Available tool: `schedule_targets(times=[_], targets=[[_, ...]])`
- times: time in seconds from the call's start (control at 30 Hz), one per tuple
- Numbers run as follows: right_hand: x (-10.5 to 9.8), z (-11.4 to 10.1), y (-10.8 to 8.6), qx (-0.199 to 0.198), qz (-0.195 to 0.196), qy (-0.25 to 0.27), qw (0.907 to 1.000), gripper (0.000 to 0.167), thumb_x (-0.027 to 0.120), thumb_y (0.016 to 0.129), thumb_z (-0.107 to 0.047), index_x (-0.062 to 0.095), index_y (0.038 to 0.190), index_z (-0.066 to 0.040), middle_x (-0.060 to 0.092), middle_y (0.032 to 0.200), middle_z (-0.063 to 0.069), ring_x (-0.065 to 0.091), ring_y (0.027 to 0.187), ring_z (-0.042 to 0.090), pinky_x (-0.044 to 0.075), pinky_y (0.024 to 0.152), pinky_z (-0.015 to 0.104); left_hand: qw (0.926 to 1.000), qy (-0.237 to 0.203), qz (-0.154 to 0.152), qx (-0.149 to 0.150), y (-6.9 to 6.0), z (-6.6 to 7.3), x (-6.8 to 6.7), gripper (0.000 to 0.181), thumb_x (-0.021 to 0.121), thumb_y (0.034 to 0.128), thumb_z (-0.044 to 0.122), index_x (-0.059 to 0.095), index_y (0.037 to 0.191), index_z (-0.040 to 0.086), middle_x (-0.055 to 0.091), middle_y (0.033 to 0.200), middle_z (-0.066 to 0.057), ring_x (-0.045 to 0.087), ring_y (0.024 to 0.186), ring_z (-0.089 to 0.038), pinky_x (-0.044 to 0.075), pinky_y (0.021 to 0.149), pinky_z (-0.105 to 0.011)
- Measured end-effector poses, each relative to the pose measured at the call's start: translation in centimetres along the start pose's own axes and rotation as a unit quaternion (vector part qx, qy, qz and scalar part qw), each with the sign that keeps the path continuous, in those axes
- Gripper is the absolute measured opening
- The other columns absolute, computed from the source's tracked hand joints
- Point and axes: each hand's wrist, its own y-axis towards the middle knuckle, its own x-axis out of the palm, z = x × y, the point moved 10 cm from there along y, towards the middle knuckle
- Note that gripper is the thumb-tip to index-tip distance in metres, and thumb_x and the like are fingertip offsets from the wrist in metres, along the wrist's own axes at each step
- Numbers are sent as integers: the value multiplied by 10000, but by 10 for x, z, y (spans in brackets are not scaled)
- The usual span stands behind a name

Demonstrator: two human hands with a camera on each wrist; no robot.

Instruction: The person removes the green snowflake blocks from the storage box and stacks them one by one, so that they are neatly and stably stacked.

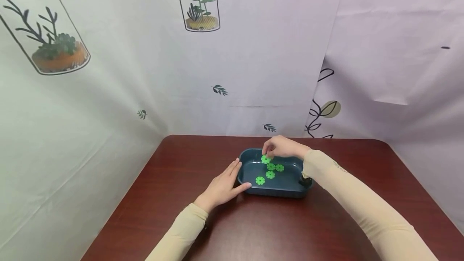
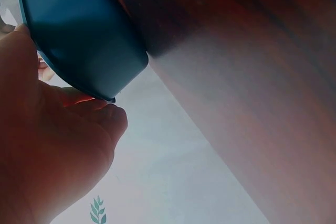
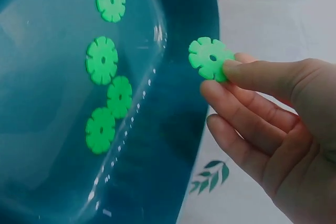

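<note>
A dark teal tray point(image 1: 279, 192) with raised walls stands on the table. Between thumb and fingers, my right hand point(image 1: 284, 147) pinches a bright green notched disc point(image 3: 211, 59) with a small hole in its centre, held above the tray near its far wall. Several matching green discs point(image 3: 102, 60) lie on the tray floor; two of them touch or overlap. My left hand point(image 1: 222, 186) rests against the tray's left end, its fingers extended along the rim and the thumb at the near corner. In the left wrist view, the tray's outer wall point(image 2: 89, 40) shows beside that hand.
The tray sits on a dark reddish-brown wooden table point(image 1: 275, 228), toward its far edge. Behind and beside the table hangs a pale cloth point(image 1: 268, 63) printed with plants and leaves. A black band point(image 1: 305, 181) shows at the right wrist.
</note>
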Motion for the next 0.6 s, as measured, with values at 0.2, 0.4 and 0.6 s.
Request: schedule_targets(times=[0.2, 0.4, 0.6], targets=[[-20, 9, -15, 150, 327, -61, 9993, 133, 663, 946, -47, 749, 1036, -94, 730, 914, 1, 673, 821, 138, 556, 746, 348, 10000, 50, 17, 28, 1, 0, -1, 947, 422, 953, 734, 310, 1576, 29, 230, 1656, -111, 209, 1523, -211, 324, 1168, -403], [-45, 18, -35, 328, 649, 17, 9973, 137, 654, 962, -56, 738, 1070, -61, 737, 963, 42, 694, 854, 179, 574, 762, 369, 9999, 73, -6, 71, 2, 0, 0, 949, 428, 955, 729, 298, 1579, 26, 218, 1659, -112, 196, 1526, -211, 304, 1178, -397], [-66, 30, -55, 476, 909, 67, 9947, 143, 639, 979, -54, 727, 1091, -42, 743, 963, 72, 721, 877, 241, 576, 790, 441, 10000, -17, 10, 59, 0, 0, 0, 956, 431, 954, 729, 287, 1581, 23, 209, 1662, -115, 191, 1528, -223, 292, 1184, -409]])
